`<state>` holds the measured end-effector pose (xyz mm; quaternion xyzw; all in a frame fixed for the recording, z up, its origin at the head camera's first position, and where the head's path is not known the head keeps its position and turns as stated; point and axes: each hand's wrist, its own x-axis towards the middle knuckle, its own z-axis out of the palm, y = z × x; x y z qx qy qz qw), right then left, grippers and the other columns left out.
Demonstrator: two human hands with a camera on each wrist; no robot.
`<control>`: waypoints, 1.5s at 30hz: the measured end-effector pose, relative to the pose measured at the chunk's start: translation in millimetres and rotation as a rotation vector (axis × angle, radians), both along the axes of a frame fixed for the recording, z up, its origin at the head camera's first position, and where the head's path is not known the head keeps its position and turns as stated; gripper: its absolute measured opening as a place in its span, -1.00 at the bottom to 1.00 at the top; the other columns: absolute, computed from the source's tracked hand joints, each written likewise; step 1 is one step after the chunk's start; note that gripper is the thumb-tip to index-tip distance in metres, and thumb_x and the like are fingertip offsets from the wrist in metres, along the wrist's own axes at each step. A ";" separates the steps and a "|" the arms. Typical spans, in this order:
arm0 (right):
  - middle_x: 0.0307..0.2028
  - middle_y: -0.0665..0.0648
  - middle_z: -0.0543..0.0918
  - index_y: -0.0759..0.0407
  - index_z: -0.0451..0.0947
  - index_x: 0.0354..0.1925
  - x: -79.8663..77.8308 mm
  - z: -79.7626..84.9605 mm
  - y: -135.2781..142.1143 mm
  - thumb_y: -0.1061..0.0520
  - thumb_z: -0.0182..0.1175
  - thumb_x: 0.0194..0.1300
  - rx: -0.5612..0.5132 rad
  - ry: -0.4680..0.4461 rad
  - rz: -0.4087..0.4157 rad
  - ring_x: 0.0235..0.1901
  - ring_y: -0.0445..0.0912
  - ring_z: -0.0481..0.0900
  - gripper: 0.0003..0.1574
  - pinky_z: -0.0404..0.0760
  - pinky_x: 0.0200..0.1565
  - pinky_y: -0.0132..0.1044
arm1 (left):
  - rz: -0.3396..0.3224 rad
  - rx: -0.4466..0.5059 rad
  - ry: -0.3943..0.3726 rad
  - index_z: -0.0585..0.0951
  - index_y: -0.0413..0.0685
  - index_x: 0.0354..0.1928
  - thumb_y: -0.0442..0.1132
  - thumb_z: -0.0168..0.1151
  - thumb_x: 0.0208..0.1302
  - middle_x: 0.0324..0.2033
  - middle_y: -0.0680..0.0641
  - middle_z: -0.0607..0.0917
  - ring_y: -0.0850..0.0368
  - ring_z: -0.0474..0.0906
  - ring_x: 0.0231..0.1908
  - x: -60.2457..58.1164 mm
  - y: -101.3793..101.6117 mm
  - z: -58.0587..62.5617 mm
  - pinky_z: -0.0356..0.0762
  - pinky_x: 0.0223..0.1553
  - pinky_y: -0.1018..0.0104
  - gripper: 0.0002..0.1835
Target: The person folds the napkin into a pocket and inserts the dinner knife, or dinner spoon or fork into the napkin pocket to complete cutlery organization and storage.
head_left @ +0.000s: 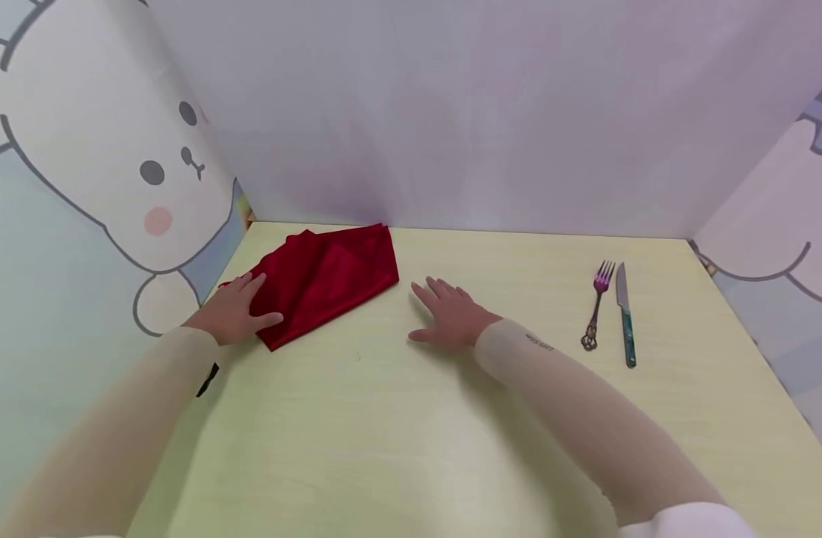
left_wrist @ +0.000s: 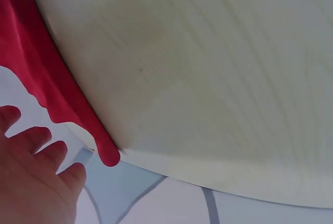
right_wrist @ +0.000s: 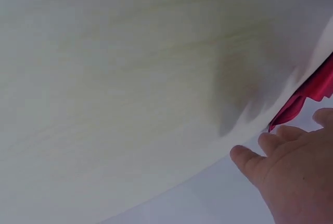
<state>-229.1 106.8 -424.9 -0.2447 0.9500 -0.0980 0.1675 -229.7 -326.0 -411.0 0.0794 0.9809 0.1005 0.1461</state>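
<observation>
A red folded cloth (head_left: 337,273) lies at the far left of the table, its left part rumpled. My left hand (head_left: 235,310) hovers over the cloth's left end with fingers spread, and in the left wrist view the fingertips stand apart from the cloth (left_wrist: 62,88). To the right of the cloth, my right hand (head_left: 451,317) is held over the bare tabletop, its fingers straight and holding nothing. The right wrist view has the hand (right_wrist: 296,166) above the table with its shadow below, and a corner of red cloth (right_wrist: 307,96) behind the fingers.
A fork (head_left: 597,302) with a purplish head and ornate handle lies on the right of the light wooden table (head_left: 397,418). Beside it is a knife (head_left: 626,317) with a teal handle. Pale curtains (head_left: 478,112) with cartoon prints enclose the table's back and sides.
</observation>
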 end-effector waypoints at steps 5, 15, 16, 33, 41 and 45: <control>0.65 0.07 -0.17 -0.23 -0.28 0.68 -17.1 0.7 -20.6 -0.55 0.06 0.37 -0.043 -0.045 -0.049 0.61 0.05 -0.18 0.22 0.00 0.53 0.03 | 0.027 0.033 0.015 -0.07 -0.35 0.60 0.54 0.03 0.30 0.51 -0.57 -0.05 -0.57 -0.12 0.47 -7.6 -10.9 -2.7 0.03 0.37 -0.46 0.25; 0.63 0.06 -0.01 -0.20 -0.27 0.68 -46.5 -6.4 -62.6 -0.56 0.10 0.34 -0.129 -0.081 -0.120 0.58 0.03 -0.02 0.25 0.10 0.50 0.04 | 0.070 0.141 0.044 0.09 -0.32 0.57 0.36 0.12 0.41 0.39 -0.48 0.29 -0.46 0.19 0.36 -23.6 -27.5 -16.4 0.21 0.34 -0.39 0.05; 0.61 0.07 0.05 -0.15 -0.23 0.68 -47.8 -6.6 -66.2 -0.53 0.11 0.36 -0.132 -0.071 -0.118 0.57 0.04 0.02 0.24 0.11 0.50 0.05 | 0.071 0.144 0.049 0.14 -0.33 0.55 0.32 0.15 0.42 0.36 -0.46 0.33 -0.45 0.24 0.33 -24.8 -29.6 -17.5 0.25 0.32 -0.38 0.00; 0.35 0.17 0.49 0.21 0.30 0.47 -58.1 -2.1 -86.1 0.03 0.29 0.45 -0.286 -0.078 -0.158 0.36 0.05 0.41 -0.24 0.39 0.37 -0.10 | 0.136 0.095 0.056 0.10 -0.53 0.49 0.02 0.46 0.25 0.31 -0.59 0.31 -0.54 0.24 0.30 -32.2 -38.7 -18.7 0.27 0.31 -0.38 0.06; 0.16 0.14 0.60 0.24 0.48 0.33 -59.9 -6.2 -80.7 0.13 0.24 0.49 -0.330 -0.122 -0.207 0.17 0.00 0.52 -0.48 0.48 0.29 -0.14 | 0.175 0.036 0.082 0.26 -0.66 0.34 -0.24 0.24 0.40 0.17 -0.63 0.44 -0.55 0.36 0.20 -30.9 -37.3 -13.4 0.37 0.23 -0.36 -0.30; 0.07 0.12 0.62 0.23 0.54 0.25 -61.1 -6.7 -76.0 0.16 0.20 0.51 -0.349 -0.126 -0.210 0.10 -0.02 0.54 -0.59 0.52 0.23 -0.17 | 0.186 0.039 0.090 0.36 -0.64 0.28 -0.31 0.08 0.42 0.11 -0.58 0.53 -0.50 0.47 0.13 -34.5 -40.2 -11.8 0.45 0.17 -0.33 -0.46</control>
